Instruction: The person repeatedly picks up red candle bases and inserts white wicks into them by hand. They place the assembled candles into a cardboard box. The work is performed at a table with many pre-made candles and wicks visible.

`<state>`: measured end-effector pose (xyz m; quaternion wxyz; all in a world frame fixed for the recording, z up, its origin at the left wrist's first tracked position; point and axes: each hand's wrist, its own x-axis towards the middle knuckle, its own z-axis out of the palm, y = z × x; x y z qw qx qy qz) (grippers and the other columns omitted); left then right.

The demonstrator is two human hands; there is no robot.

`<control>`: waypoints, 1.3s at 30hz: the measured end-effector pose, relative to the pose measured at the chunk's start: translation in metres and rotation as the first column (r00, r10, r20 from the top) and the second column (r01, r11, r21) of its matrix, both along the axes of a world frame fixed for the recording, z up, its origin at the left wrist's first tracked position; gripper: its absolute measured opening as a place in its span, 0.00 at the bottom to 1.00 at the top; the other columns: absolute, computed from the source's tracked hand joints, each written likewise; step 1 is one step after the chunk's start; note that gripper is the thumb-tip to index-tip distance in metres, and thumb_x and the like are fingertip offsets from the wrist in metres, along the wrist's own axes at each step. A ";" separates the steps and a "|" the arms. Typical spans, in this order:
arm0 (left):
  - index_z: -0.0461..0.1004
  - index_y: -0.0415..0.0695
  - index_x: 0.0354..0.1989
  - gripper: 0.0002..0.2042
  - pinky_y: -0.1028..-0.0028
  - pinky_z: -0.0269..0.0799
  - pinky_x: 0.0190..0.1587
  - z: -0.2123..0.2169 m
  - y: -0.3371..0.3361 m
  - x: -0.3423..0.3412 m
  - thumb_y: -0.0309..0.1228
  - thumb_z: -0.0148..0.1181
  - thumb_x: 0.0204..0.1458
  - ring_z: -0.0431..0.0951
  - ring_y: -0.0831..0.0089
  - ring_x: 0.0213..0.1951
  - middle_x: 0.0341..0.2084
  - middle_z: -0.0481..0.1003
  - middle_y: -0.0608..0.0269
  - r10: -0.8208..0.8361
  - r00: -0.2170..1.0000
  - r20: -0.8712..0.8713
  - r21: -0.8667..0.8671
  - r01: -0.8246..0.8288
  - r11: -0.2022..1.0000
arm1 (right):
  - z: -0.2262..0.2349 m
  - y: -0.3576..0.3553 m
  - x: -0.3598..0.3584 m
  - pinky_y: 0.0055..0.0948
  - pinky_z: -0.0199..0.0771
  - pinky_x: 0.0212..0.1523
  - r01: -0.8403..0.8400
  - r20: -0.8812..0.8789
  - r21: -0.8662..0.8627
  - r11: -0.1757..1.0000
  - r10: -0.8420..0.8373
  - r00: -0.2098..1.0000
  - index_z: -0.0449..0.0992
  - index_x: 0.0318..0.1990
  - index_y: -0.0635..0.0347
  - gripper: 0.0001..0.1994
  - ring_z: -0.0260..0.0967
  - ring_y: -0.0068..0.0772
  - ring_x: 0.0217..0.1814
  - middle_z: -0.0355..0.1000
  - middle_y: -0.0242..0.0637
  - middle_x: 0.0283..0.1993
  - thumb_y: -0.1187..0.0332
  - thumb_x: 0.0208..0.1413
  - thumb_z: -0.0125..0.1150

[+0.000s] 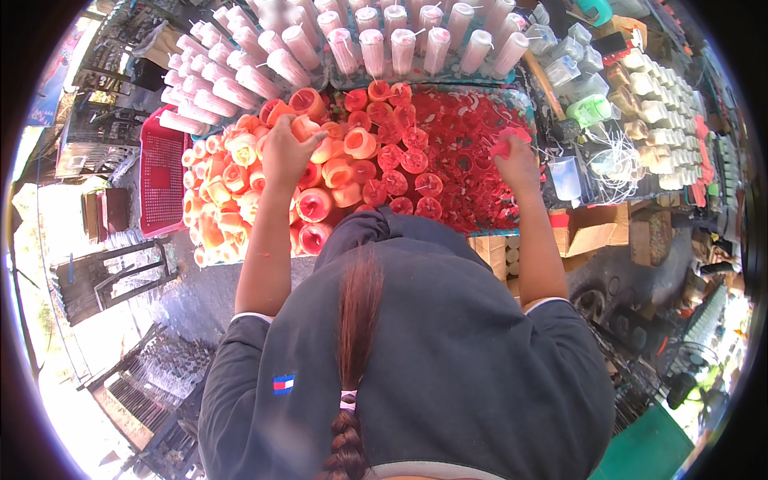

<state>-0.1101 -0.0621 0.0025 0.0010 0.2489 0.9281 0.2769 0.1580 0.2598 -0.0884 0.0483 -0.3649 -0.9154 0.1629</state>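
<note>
My left hand (286,156) reaches over a crowd of hollow orange cups that look like wax. Its thumb and fingers curve around one orange cup (304,128); the palm side is hidden. Over on the right, my right hand (520,166) is closed on a pinkish-red piece (502,150), perhaps wax, whose full shape is covered by the fingers. Beneath that hand lies a layer of red scraps (472,152) on a tray. Between the hands stand several red cups (414,162) with pale wick-like bits inside, beside more orange cups (232,176).
Rows of pale pink candles with wicks (372,52) fill the far side. A red plastic basket (162,172) is at the left. Clear plastic containers (564,70), white string (616,168) and pale blocks (652,88) lie at the right. An open cardboard box (592,230) sits below the table edge.
</note>
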 end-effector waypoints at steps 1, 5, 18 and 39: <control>0.69 0.41 0.43 0.26 0.65 0.69 0.43 -0.013 -0.001 0.001 0.43 0.70 0.37 0.75 0.59 0.42 0.40 0.74 0.54 -0.047 0.998 -0.045 -0.010 0.046 0.999 | 0.002 0.008 0.000 0.43 0.69 0.48 0.017 0.008 0.034 0.999 -0.017 1.000 0.68 0.49 0.52 0.23 0.68 0.49 0.50 0.69 0.45 0.47 0.61 0.43 0.63; 0.69 0.48 0.49 0.24 0.62 0.64 0.51 -0.024 0.003 0.006 0.42 0.64 0.43 0.68 0.61 0.51 0.51 0.67 0.59 -0.090 0.988 -0.122 -0.167 0.069 0.984 | 0.003 0.031 -0.005 0.44 0.68 0.50 0.174 -0.023 0.094 0.980 -0.173 0.985 0.67 0.53 0.52 0.26 0.68 0.49 0.50 0.68 0.44 0.50 0.60 0.44 0.62; 0.70 0.48 0.51 0.24 0.52 0.47 0.63 -0.034 0.015 -0.005 0.48 0.58 0.48 0.59 0.61 0.60 0.56 0.64 0.59 -0.127 0.958 -0.259 -0.228 0.067 0.971 | 0.031 -0.026 -0.118 0.40 0.70 0.49 -0.282 0.251 -0.403 0.871 0.401 0.881 0.74 0.46 0.49 0.20 0.68 0.46 0.51 0.69 0.42 0.51 0.59 0.43 0.61; 0.76 0.46 0.39 0.14 0.50 0.48 0.62 -0.033 0.048 0.072 0.41 0.61 0.47 0.59 0.56 0.60 0.52 0.67 0.58 -0.516 0.851 -0.097 -0.089 0.509 0.856 | -0.009 -0.114 -0.048 0.38 0.73 0.46 -0.124 0.051 -0.654 0.746 0.207 0.977 0.67 0.51 0.66 0.31 0.70 0.47 0.50 0.66 0.54 0.53 0.53 0.45 0.64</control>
